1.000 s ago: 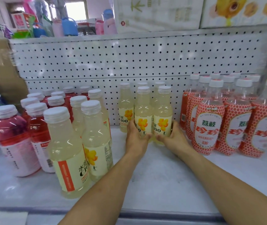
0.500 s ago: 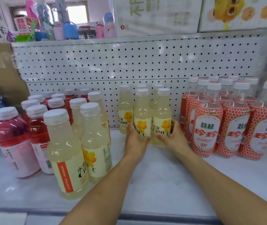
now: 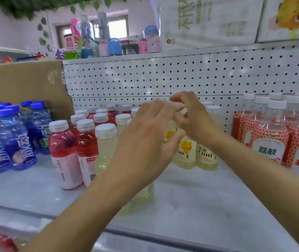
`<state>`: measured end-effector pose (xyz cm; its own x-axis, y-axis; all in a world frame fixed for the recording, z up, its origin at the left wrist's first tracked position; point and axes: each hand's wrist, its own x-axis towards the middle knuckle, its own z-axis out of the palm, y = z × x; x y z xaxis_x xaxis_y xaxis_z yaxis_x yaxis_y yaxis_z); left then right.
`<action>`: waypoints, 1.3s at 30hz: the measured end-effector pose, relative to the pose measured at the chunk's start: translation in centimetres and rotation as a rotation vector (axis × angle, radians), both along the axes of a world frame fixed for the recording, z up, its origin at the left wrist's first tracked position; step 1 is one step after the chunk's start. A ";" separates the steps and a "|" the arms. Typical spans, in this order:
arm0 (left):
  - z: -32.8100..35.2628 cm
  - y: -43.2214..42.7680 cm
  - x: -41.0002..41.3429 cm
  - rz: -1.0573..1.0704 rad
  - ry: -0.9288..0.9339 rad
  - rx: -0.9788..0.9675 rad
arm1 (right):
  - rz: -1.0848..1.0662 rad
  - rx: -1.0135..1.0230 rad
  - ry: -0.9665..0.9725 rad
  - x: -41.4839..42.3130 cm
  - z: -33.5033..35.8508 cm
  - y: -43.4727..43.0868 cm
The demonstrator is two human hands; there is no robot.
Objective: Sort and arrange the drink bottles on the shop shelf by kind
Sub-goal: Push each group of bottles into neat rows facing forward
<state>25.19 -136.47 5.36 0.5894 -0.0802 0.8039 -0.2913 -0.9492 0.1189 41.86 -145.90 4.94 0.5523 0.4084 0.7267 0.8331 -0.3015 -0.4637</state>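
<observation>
When gathering the yellow bottles (image 3: 206,153) at twelve o'clock on the shelf (image 3: 199,197), take each low on the body and slide, not lift, to spare the neighbours. Left hand (image 3: 150,140): grip released, fingers spread, holding nothing; right hand (image 3: 192,117): grip curled above them, too blurred to tell whether grasping anything. Pale yellow drink inside; red bottles (image 3: 83,142) at ten, blue bottles (image 3: 8,139) at nine, lychee bottles (image 3: 270,142) at three, all capped.
</observation>
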 end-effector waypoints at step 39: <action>3.5 9.2 3.5 0.312 0.678 0.151 | -0.260 -0.946 -0.164 5.9 5.9 7.8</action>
<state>28.67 -127.28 8.89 0.9637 0.0909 0.2511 0.0840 -0.9957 0.0380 47.73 -138.11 10.79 0.6289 0.7396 0.2398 0.7208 -0.6702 0.1766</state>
